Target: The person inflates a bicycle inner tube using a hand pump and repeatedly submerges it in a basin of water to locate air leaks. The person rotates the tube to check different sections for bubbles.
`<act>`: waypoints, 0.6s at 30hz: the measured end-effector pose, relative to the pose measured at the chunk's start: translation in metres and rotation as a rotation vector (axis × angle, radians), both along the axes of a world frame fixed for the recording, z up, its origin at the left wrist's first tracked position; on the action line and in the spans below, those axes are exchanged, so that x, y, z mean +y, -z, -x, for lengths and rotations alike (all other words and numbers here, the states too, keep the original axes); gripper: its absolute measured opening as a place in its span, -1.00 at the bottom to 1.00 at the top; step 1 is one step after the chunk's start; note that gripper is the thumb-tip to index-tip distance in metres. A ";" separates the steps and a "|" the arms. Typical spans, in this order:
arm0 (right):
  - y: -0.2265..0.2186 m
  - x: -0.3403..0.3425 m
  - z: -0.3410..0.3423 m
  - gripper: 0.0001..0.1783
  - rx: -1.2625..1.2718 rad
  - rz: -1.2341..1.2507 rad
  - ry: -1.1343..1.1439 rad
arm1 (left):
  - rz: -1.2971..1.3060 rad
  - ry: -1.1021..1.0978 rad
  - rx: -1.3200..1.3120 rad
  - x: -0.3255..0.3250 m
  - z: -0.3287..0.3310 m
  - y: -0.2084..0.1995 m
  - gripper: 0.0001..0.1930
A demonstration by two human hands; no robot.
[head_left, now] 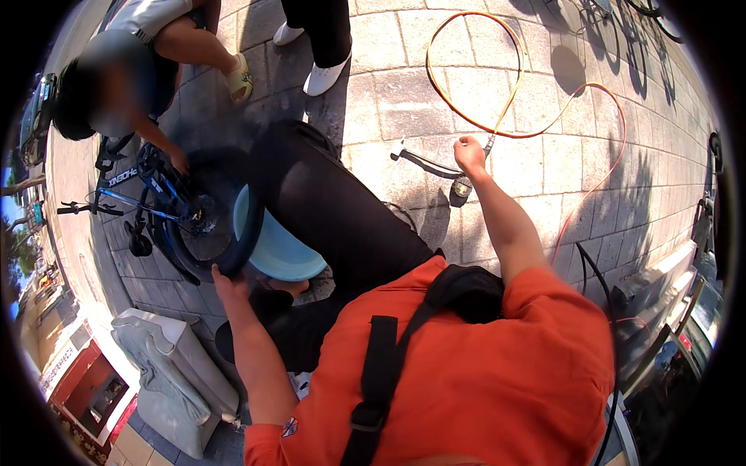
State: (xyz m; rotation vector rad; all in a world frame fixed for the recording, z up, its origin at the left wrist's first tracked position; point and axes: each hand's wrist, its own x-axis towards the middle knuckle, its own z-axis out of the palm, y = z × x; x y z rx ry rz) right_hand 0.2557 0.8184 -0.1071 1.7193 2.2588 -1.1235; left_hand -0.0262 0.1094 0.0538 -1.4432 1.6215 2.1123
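Observation:
My left hand point(228, 283) grips the lower edge of a black bicycle tire point(247, 247) on a blue and black bicycle point(165, 200). My right hand point(469, 158), out over the paving, is closed around a tire inflator. Its round gauge point(460, 189) hangs below my fist, and a short black hose with a light-coloured end point(398, 149) sticks out to the left. An orange air hose point(519, 133) joins the inflator at my fist. Across the bicycle, another person's hand point(179, 161) reaches to the frame near the wheel.
A light blue basin point(284, 252) sits between the tire and my leg. Someone crouches at the far left, and white shoes point(328, 76) stand beyond my knee. The air hose loops over the paving at the right. A grey covered box point(175, 377) stands at the lower left.

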 end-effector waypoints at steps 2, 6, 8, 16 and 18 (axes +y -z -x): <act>0.016 -0.009 -0.034 -0.52 -0.135 -0.103 -0.168 | 0.015 -0.041 -0.021 -0.009 0.000 -0.017 -0.44; 0.010 -0.032 0.007 -0.54 -0.147 0.175 -0.441 | 0.136 -0.106 0.004 -0.012 -0.025 -0.052 -0.48; 0.070 -0.028 -0.016 -0.46 0.002 0.019 -0.738 | 0.224 -0.012 -0.032 0.017 0.015 -0.046 -0.50; 0.080 -0.063 0.027 -0.57 -0.300 0.297 -1.028 | 0.249 -0.048 -0.018 0.033 -0.011 -0.073 -0.62; 0.064 -0.071 0.022 -0.62 -0.189 0.251 -1.012 | 0.252 -0.048 -0.040 0.019 -0.023 -0.055 -0.63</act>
